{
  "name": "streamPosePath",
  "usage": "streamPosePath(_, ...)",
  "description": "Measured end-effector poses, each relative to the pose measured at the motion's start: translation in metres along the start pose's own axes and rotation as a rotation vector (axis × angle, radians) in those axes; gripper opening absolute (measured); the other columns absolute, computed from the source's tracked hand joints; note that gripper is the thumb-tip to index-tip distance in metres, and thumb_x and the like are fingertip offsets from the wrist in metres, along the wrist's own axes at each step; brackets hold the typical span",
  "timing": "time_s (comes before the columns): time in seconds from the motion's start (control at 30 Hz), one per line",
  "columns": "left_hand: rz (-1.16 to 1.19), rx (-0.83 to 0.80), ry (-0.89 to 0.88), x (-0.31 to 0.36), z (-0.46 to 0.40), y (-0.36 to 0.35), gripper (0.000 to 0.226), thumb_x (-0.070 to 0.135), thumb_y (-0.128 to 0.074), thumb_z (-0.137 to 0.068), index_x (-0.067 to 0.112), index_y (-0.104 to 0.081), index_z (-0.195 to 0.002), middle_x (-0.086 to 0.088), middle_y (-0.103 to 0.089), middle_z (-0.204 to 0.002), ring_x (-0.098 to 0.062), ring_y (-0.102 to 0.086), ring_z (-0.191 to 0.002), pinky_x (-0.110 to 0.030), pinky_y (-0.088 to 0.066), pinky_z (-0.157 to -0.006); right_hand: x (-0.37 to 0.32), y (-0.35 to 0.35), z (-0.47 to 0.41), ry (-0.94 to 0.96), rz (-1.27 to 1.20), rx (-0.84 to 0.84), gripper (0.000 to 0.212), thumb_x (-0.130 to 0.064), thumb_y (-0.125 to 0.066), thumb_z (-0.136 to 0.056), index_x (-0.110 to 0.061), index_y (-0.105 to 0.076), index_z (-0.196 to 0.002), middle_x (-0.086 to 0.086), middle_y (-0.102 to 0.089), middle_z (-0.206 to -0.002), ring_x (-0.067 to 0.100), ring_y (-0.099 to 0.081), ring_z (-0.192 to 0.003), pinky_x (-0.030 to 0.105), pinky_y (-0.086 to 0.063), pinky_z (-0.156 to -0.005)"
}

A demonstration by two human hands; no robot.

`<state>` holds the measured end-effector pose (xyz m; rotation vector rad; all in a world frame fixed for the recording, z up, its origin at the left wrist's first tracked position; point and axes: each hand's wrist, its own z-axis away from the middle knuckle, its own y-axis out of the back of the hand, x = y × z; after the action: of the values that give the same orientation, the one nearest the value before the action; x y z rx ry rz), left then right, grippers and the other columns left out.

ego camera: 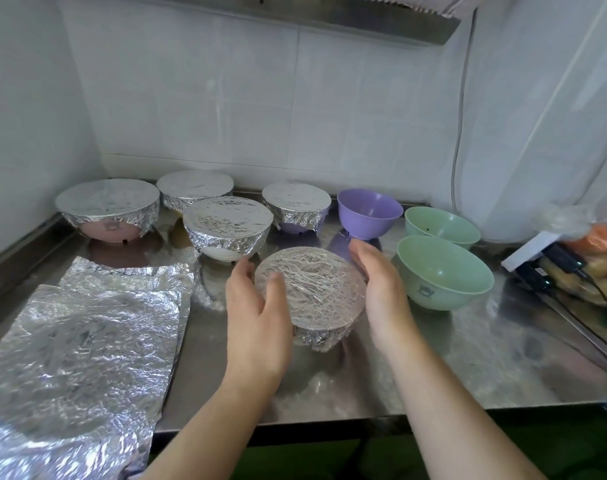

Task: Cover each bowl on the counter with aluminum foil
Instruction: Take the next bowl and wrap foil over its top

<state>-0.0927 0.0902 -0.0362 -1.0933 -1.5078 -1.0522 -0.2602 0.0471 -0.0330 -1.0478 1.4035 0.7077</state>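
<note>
A bowl wrapped in crinkled foil [312, 292] stands at the front middle of the steel counter [451, 358]. My left hand [257, 317] cups its left side, thumb lying on the foil top and fingers curved round the rim. My right hand [381, 289] lies flat against its right side with fairly straight fingers. Several more foil-covered bowls stand behind: a pink one [108, 206], one at the back [194, 187], a white one [227, 221] and a purple one [296, 202]. A purple bowl [369, 211] and two green bowls [442, 225] [444, 271] are uncovered.
Loose foil sheets [77, 341] lie stacked on the left of the counter and hang over its front edge. At the far right sit black plugs with cables [551, 268] and a plastic bag of food [589, 258]. Tiled walls close the back and left.
</note>
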Motion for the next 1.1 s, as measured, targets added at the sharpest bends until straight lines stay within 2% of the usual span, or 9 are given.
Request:
streamPosePath(0.07,-0.116,-0.062,-0.09,0.002,0.014,-0.008,0.071,0.045,-0.041,-0.106,0.014,-0.016,-0.164,0.0,-0.02,-0.166,-0.01,-0.016,-0.154,-0.025,-0.015,-0.122,-0.001,-0.008,0.003,-0.034,0.085,-0.089,0.035,-0.043,-0.066,-0.095,-0.015,-0.079,-0.11,0.0,-0.079,-0.117,0.021,-0.071,-0.116,0.046,-0.049,-0.112)
streamPosePath(0.17,-0.163,-0.092,-0.125,0.0,0.009,-0.007,0.075,0.049,-0.038,-0.104,0.011,-0.013,-0.164,-0.004,-0.019,-0.167,-0.012,-0.016,-0.154,-0.022,-0.014,-0.118,0.01,-0.003,0.013,-0.003,0.119,-0.071,0.05,-0.051,-0.064,-0.085,-0.022,-0.077,-0.124,-0.007,-0.075,-0.127,0.014,-0.066,-0.127,0.046,-0.044,-0.118)
streamPosePath(0.27,-0.207,-0.122,-0.11,-0.002,-0.013,0.006,0.054,0.046,-0.038,-0.107,0.017,-0.037,-0.153,-0.003,-0.048,-0.152,-0.019,-0.041,-0.142,-0.031,-0.033,-0.111,0.003,0.01,0.031,0.122,0.357,-0.035,0.02,-0.035,-0.063,-0.099,-0.019,-0.074,-0.104,-0.011,-0.075,-0.1,0.006,-0.066,-0.102,0.017,-0.047,-0.093)
streamPosePath(0.4,-0.221,-0.013,-0.105,0.0,-0.022,0.016,0.032,0.039,-0.039,-0.109,0.023,-0.052,-0.133,0.002,-0.061,-0.129,-0.019,-0.055,-0.12,-0.034,-0.038,-0.092,-0.02,0.02,0.032,0.249,0.599,0.023,0.022,-0.041,-0.06,-0.098,-0.021,-0.068,-0.095,-0.01,-0.073,-0.092,-0.006,-0.061,-0.085,0.014,-0.042,-0.075)
streamPosePath(0.57,-0.148,-0.011,-0.056,0.007,-0.003,-0.001,0.06,0.037,-0.045,-0.107,0.016,-0.028,-0.161,0.001,-0.034,-0.162,-0.011,-0.031,-0.146,-0.021,-0.024,-0.108,-0.035,0.002,-0.002,0.167,0.58,-0.246,0.036,-0.043,-0.057,-0.103,-0.032,-0.07,-0.134,-0.021,-0.068,-0.134,-0.005,-0.059,-0.124,0.026,-0.042,-0.111)
streamPosePath(0.7,-0.065,0.036,-0.041,0.005,0.007,-0.016,0.063,0.037,-0.042,-0.108,0.017,-0.022,-0.163,0.0,-0.027,-0.167,-0.01,-0.023,-0.152,-0.021,-0.02,-0.114,-0.025,-0.011,-0.013,0.104,0.545,-0.342,0.044,-0.056,-0.058,-0.087,-0.036,-0.076,-0.122,-0.02,-0.076,-0.12,0.0,-0.067,-0.119,0.044,-0.049,-0.113)
streamPosePath(0.83,-0.001,0.107,-0.036,0.0,0.009,-0.024,0.058,0.036,-0.038,-0.108,0.017,-0.027,-0.162,0.001,-0.031,-0.166,-0.008,-0.025,-0.151,-0.017,-0.019,-0.111,-0.021,-0.008,-0.011,0.092,0.531,-0.305,0.051,-0.055,-0.06,-0.084,-0.032,-0.076,-0.127,-0.02,-0.076,-0.121,-0.003,-0.068,-0.116,0.04,-0.044,-0.118)
streamPosePath(0.97,0.04,0.109,-0.002,-0.002,-0.003,-0.018,0.046,0.038,-0.04,-0.109,0.023,-0.047,-0.151,0.006,-0.055,-0.147,-0.011,-0.047,-0.137,-0.028,-0.035,-0.112,-0.014,-0.001,-0.008,0.058,0.495,-0.245,0.055,-0.061,-0.06,-0.077,-0.029,-0.08,-0.116,-0.016,-0.077,-0.117,0.006,-0.069,-0.116,0.043,-0.044,-0.117)
streamPosePath(1.1,0.029,0.073,0.019,0.002,-0.016,0.002,0.029,0.035,-0.038,-0.109,0.029,-0.064,-0.118,0.016,-0.069,-0.102,0.001,-0.06,-0.099,-0.018,-0.043,-0.082,-0.017,0.008,-0.002,0.164,0.643,-0.183,0.039,-0.048,-0.052,-0.092,-0.014,-0.07,-0.085,-0.003,-0.071,-0.086,0.018,-0.063,-0.091,0.034,-0.049,-0.089)
